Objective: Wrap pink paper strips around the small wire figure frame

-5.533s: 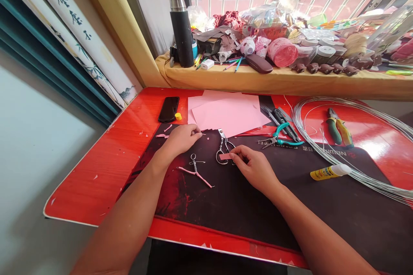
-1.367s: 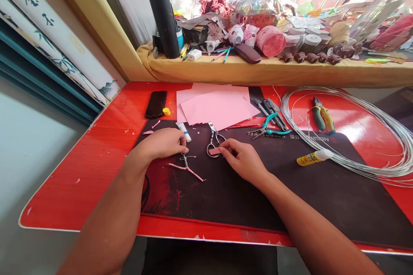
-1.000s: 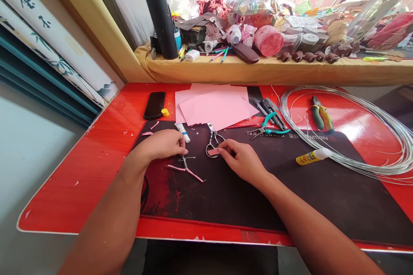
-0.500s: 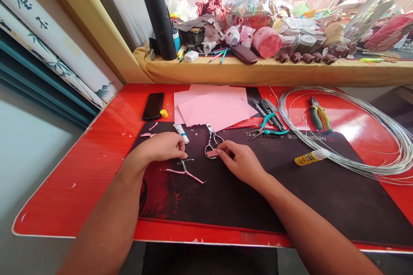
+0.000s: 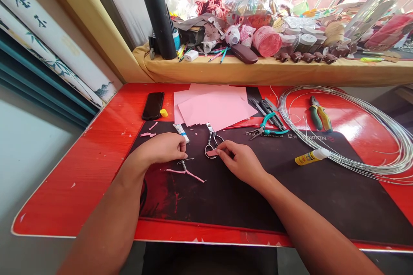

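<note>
Pinched at its upper end by my left hand (image 5: 172,146) is a small wire figure (image 5: 185,167), whose two lower legs are wrapped in pink and spread apart above the dark mat. My right hand (image 5: 237,157) has its thumb and fingers closed on a small pink paper strip (image 5: 211,153). The strip overlaps a handle loop of the silver scissors (image 5: 210,137), which lie on the mat between my hands. A small white and blue tube (image 5: 181,132) lies just behind my left hand. The figure's top is hidden by my left fingers.
Pink sheets (image 5: 214,105) lie behind the scissors. A phone (image 5: 153,105) and yellow cap (image 5: 164,113) are at back left. Teal pliers (image 5: 267,129), a glue stick (image 5: 311,157), a wire coil (image 5: 345,161) and green-yellow pliers (image 5: 319,115) are on the right. A crowded ledge (image 5: 206,70) runs behind.
The wire figure's pink legs have shifted very slightly, the right one up a little. Both hands keep their places and their holds.
</note>
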The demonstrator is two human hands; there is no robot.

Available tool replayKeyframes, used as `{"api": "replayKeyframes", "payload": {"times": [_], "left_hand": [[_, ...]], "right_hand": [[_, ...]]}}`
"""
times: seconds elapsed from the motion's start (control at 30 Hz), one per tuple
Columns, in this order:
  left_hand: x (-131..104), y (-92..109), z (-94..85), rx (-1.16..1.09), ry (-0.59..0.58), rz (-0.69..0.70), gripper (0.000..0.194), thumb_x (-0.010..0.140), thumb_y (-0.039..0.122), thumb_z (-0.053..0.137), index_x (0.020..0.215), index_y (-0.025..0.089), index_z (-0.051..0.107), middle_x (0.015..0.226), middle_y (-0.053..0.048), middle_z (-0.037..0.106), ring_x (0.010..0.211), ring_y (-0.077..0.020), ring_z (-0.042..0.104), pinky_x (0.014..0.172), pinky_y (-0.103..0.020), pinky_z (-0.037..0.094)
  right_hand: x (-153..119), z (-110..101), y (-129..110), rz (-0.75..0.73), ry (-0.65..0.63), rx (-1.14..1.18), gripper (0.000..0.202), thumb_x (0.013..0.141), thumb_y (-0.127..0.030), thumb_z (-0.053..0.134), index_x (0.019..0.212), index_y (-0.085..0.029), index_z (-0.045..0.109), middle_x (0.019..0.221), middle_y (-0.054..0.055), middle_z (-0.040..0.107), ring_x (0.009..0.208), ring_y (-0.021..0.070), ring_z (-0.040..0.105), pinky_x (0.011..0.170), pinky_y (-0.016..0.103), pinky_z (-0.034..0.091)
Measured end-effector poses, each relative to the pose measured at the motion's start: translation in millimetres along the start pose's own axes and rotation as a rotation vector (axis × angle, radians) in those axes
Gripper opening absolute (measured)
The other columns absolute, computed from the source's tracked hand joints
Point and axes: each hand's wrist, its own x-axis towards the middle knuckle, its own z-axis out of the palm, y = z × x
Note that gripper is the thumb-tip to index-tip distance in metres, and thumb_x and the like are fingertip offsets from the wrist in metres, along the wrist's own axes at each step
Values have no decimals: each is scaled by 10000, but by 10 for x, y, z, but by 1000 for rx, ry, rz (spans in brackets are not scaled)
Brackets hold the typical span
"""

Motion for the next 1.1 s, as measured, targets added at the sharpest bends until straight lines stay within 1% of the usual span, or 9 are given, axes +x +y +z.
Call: {"api": "replayKeyframes", "payload": {"times": [0.1,0.2,0.3,0.37,0.47,0.57,0.7,0.9,1.1], "left_hand": [[-11,-63,-13,-55,11,21,118,806,348,699,833,235,682,818,-2,726,737,-190,641,629,-290,397],[-17,-111,-24,-77,17,31,125,810,307,673,910,240,707,860,-3,728,779,-192,656,665,-285,421],[-13,-113,-26,-86,16,40,146,795,274,660,930,239,703,876,-8,727,794,-198,657,667,-286,428],[-12,-97,-27,-94,2,77,139,794,270,649,917,241,708,874,-8,731,798,-201,659,665,-289,428],[-23,-66,-33,-116,-26,155,147,803,269,628,905,247,731,895,-6,750,814,-198,670,681,-292,432],[-42,-36,-42,-124,2,150,151,795,291,642,901,243,738,890,-10,754,809,-202,671,667,-296,426],[-70,-3,-60,-105,6,129,149,786,315,667,895,236,732,849,-9,737,776,-204,656,642,-299,414],[-103,50,-47,-74,43,169,174,796,327,710,944,235,723,958,-21,754,843,-211,662,659,-295,415],[-119,206,9,12,20,210,247,775,310,802,983,229,696,1021,-23,729,889,-216,658,674,-280,412]], "right_hand": [[0,-2,-3,0,-1,12,151,1004,-321,598,982,-249,729,710,-19,653,618,157,526,589,272,342],[-6,0,-21,4,3,41,157,1000,-326,599,969,-246,730,696,-20,635,618,158,522,583,271,344],[-19,20,-52,9,8,102,174,1000,-347,602,946,-236,725,677,-20,621,605,157,510,566,272,336],[-31,46,-76,4,5,145,183,1003,-354,603,938,-231,721,686,-16,633,615,159,522,570,272,345],[-40,96,-105,-5,-19,172,176,1007,-344,600,957,-230,725,774,1,701,676,165,581,604,271,382],[-33,145,-127,11,-38,143,180,1007,-337,596,964,-232,735,810,6,734,677,165,589,606,274,382],[-8,197,-164,47,11,96,189,994,-334,607,953,-231,759,723,-8,705,603,157,542,588,277,358],[17,275,-238,56,31,-18,225,994,-344,598,950,-232,788,687,2,706,568,164,538,582,286,342],[40,347,-290,44,24,-61,237,997,-344,586,960,-245,799,676,9,708,562,174,543,580,288,329]]}}
